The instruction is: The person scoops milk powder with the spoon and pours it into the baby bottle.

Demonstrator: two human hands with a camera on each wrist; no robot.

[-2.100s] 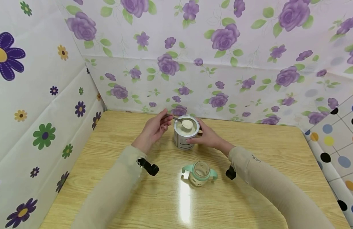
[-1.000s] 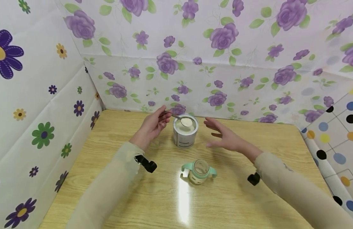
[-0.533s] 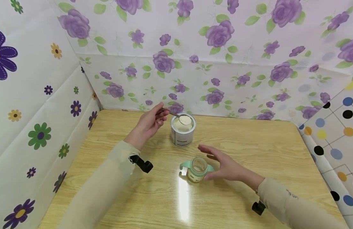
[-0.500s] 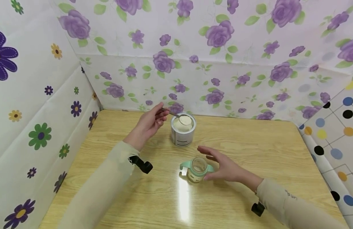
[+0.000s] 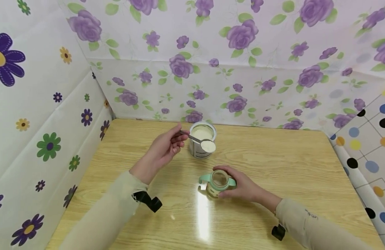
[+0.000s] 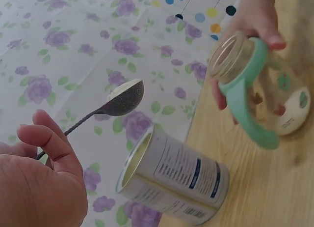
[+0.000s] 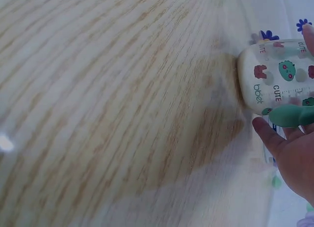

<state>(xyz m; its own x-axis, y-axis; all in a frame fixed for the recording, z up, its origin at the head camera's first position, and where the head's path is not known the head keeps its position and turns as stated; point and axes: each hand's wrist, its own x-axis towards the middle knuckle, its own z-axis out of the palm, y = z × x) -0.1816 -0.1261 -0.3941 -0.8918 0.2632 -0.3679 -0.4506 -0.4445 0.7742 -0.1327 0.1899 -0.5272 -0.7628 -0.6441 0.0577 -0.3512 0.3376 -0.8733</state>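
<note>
My left hand [image 5: 162, 147] pinches the handle of a dark metal spoon [image 5: 195, 139], seen close up in the left wrist view. A heap of pale powder [image 6: 122, 88] fills its bowl. The spoon is held over the front rim of an open tin [image 5: 198, 152] with the same sort of powder inside. My right hand [image 5: 242, 184] grips an open clear baby bottle [image 7: 274, 77] with green side handles, thumb in front and fingers behind. The bottle stands upright on the table, and a little pale powder shows at its bottom in the left wrist view.
The wooden table [image 5: 273, 156] carries the tin near its back edge and the bottle nearer the front. Flowered sheeting [image 5: 211, 86] rises behind, with more flowered sheeting [image 5: 48, 114] at left and dotted sheeting [image 5: 367, 152] at right.
My right hand has let go of the tin, moved toward the front and taken hold of the baby bottle. The loaded spoon has come forward from above the tin's opening to its front rim.
</note>
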